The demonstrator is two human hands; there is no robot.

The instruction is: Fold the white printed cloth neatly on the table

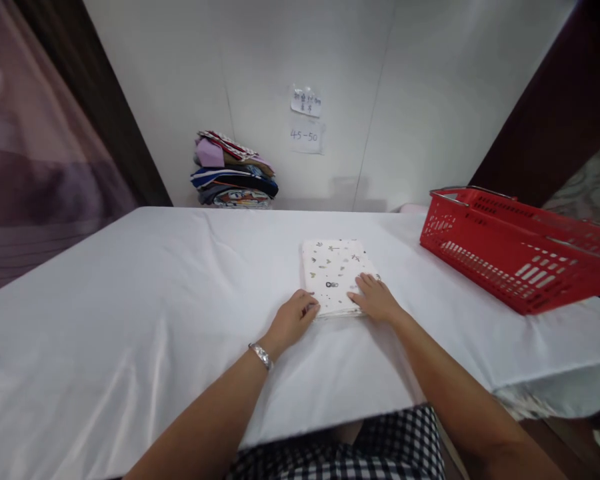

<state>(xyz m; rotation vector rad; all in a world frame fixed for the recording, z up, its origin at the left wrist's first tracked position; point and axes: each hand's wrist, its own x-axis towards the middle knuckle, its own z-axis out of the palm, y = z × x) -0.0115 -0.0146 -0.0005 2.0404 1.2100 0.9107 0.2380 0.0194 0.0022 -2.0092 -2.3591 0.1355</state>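
Item: folded printed cloth [337,273], flat on the tabletop [130,300].
Handling: likely light, soft, limp; support both near corners.
Left hand [294,319]: loosely curled, touching near-left corner.
Right hand [376,298]: open, flat on near-right corner.

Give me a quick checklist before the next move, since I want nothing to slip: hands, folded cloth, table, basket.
1. Left hand touches the near left corner of the folded cloth: ok.
2. Right hand rests flat on its near right part: ok.
3. Cloth lies square and flat, edges aligned: ok.
4. Tablecloth around it smooth enough: ok, slight wrinkles.
5. Red basket within reach at the right: cannot tell.
6. Basket contents: cannot tell, inside hidden.
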